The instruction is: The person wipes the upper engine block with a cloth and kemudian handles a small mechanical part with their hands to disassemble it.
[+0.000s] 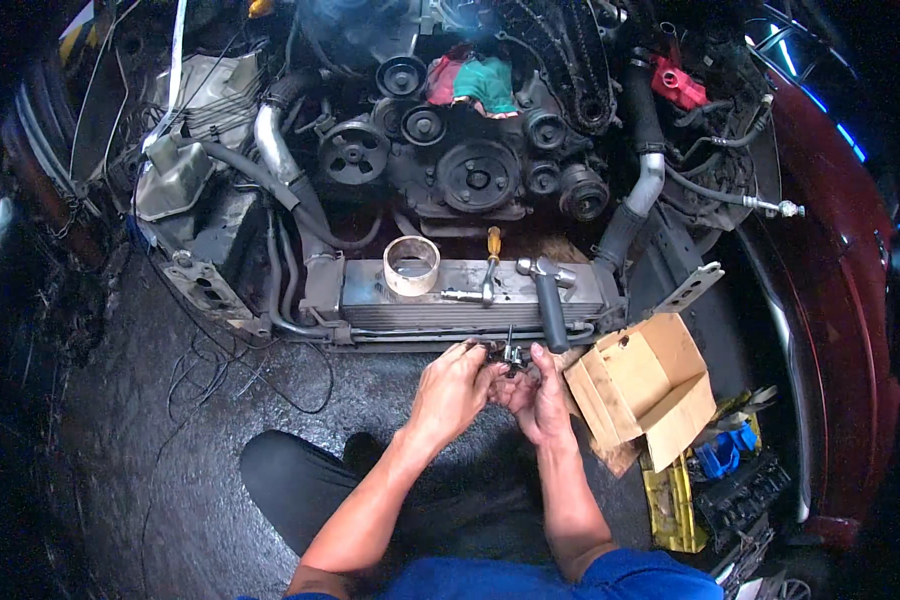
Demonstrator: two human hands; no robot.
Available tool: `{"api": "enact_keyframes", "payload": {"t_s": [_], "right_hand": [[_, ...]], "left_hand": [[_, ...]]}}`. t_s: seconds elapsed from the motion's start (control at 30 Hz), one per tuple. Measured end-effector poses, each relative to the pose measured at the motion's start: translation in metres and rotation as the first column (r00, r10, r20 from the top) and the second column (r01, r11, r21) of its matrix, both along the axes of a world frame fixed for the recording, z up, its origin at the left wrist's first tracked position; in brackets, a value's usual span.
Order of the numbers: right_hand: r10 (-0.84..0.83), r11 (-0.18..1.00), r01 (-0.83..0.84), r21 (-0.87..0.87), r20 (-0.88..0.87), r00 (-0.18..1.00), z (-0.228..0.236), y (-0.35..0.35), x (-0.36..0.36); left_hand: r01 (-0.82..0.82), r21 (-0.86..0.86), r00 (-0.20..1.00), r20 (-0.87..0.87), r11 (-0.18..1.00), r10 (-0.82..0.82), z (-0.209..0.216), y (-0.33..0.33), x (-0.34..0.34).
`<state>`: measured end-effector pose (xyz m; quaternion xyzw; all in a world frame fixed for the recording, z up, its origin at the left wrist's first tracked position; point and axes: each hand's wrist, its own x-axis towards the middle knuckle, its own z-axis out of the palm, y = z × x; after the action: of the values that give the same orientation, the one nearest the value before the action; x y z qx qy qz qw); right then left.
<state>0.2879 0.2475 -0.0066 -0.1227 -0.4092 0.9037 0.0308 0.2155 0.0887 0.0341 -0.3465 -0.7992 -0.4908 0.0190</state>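
Observation:
Close together in front of the radiator-like cooler (470, 318) are both my hands. Between them is a small dark metal part (511, 356) with shiny bits and a thin rod pointing up; its exact kind is too small to tell. The bent fingers of my left hand (452, 388) grip its left side. My right hand (540, 398) cups it from below and the right, thumb raised. On top of the cooler lie a hammer (549, 305) with a dark handle, a ratchet (489, 282), a screwdriver with an orange handle (494, 240) and a whitish ring-shaped cup (411, 266).
Beyond the cooler stands an engine with several pulleys (478, 178) and a red and green cloth (484, 85). An open cardboard box (642, 378) sits right of my hands. Further right are a yellow tray (673, 505) and a dark red car panel (830, 250). A thin cable (310, 408) loops over the floor.

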Motion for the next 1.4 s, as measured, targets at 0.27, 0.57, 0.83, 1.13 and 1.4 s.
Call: {"api": "enact_keyframes", "payload": {"t_s": [0.27, 0.57, 0.83, 1.13, 1.4], "right_hand": [[0.009, 1.000, -0.009, 0.001, 0.027, 1.000, -0.003, 0.005, 0.001], [0.007, 1.000, -0.007, 0.004, 0.035, 0.999, -0.008, 0.006, 0.004], [0.016, 0.999, -0.015, 0.029, -0.004, 1.000, -0.017, 0.009, 0.007], [0.014, 1.000, -0.015, -0.003, -0.207, 0.978, -0.025, 0.013, 0.010], [0.003, 0.998, 0.008, 0.056, -0.206, 0.978, -0.016, 0.007, 0.010]], "left_hand": [[0.002, -0.017, 0.999, -0.045, 1.000, -0.003, -0.005, 0.001, 0.000], [0.005, 0.005, 0.995, -0.099, 1.000, -0.005, -0.008, 0.001, 0.001], [0.049, -0.086, 0.999, -0.019, 0.995, -0.051, -0.001, -0.003, 0.001], [0.076, 0.016, 0.994, -0.082, 0.997, -0.074, -0.008, -0.003, -0.003], [0.068, 0.010, 0.993, -0.093, 0.998, -0.067, -0.004, -0.003, 0.000]]}}
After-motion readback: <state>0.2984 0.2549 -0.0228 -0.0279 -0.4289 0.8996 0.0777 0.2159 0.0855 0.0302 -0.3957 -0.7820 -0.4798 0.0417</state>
